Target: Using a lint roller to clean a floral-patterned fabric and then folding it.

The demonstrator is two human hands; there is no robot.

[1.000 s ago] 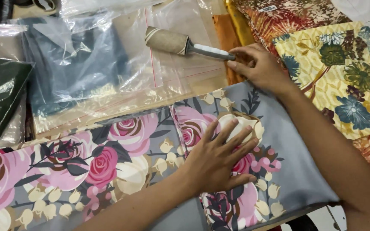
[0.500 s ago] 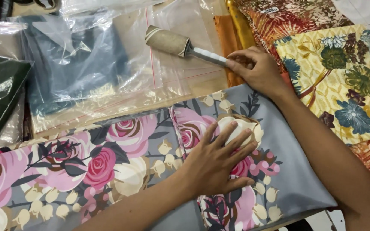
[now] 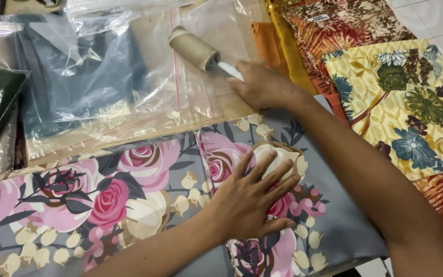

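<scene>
while left hand (image 3: 249,202) lies flat, open on floral cloth (image 3: 129,195) | right hand (image 3: 262,84) grips lint roller (image 3: 196,50) | plastic bag (image 3: 78,77) holds grey fabric

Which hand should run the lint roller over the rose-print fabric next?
Right. The right hand already grips the lint roller by its handle, just above the rose-print fabric. The left hand lies flat on that fabric, pinning it.

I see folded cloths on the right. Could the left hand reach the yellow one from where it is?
Probably not easily: the left hand lies flat on the rose cloth, and the right arm crosses between it and the yellow cloth.
</scene>
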